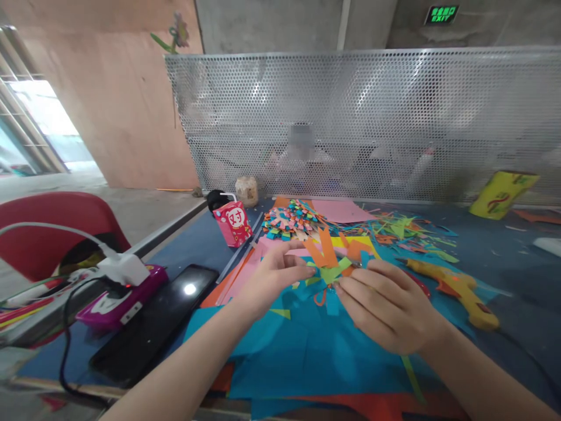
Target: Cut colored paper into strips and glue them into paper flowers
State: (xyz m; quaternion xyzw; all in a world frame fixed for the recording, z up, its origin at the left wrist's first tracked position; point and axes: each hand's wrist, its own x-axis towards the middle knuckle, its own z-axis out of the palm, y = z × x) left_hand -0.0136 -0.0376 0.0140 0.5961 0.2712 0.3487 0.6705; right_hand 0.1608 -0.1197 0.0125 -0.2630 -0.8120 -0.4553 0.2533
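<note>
A paper flower [329, 270] of orange, green and blue strips sits between my two hands, above the blue paper sheets [302, 356]. My right hand [390, 304] pinches it at its lower right side with thumb and fingers pressed together. On its left, my left hand [274, 272] grips it, the thumb at the strips and the other fingers curling behind. A small orange loop hangs under the flower. Beyond my hands lies a pile of fringed paper pieces [291, 217] in mixed colours.
A yellow glue gun [456, 286] lies at the right, its cord trailing off. Paper scraps [403, 228] spread behind it. To the left are a black phone [158, 321], a purple power strip [118, 298] and a red drink carton [232, 223]. A perforated metal screen [350, 117] stands behind.
</note>
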